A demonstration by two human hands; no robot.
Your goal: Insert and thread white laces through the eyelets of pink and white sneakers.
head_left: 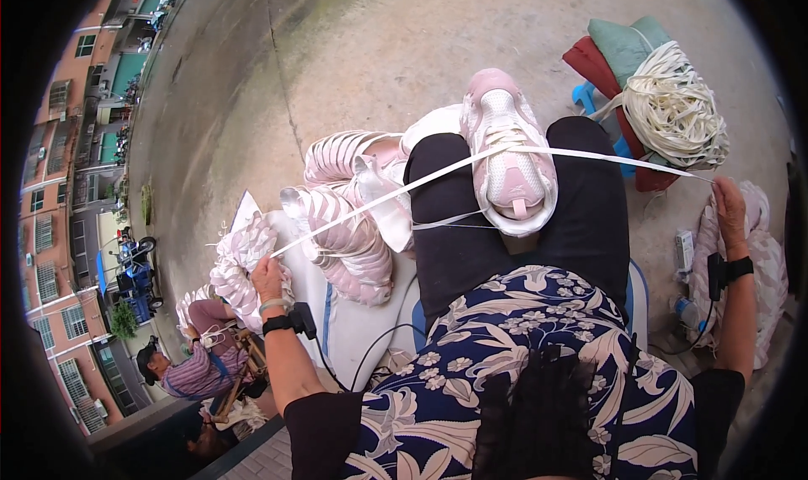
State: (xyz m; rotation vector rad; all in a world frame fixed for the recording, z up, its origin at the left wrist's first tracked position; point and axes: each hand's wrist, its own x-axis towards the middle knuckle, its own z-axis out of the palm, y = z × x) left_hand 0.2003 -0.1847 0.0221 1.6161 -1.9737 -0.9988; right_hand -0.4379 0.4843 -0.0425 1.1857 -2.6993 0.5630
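Note:
A pink and white sneaker (512,173) stands between my black-trousered knees, toe pointing away from me. A flat cream shoelace (404,185) runs through its upper eyelets and stretches out taut to both sides. Low at the left, my left hand (268,280) is closed around one end, beside a stack of pink and white shoe uppers. Out at the far right, my right hand (729,206) pinches the other end, its fingers partly hidden. A thin white strand (450,221) crosses my left thigh near the shoe.
At left, bundled pink and white shoe uppers (349,244) lie on a white sack (324,333). A hank of cream laces (673,105) rests on green and maroon cloth above a blue stool (582,98). More uppers (757,253) and a bottle (688,312) sit right. Another person (202,370) sits lower left.

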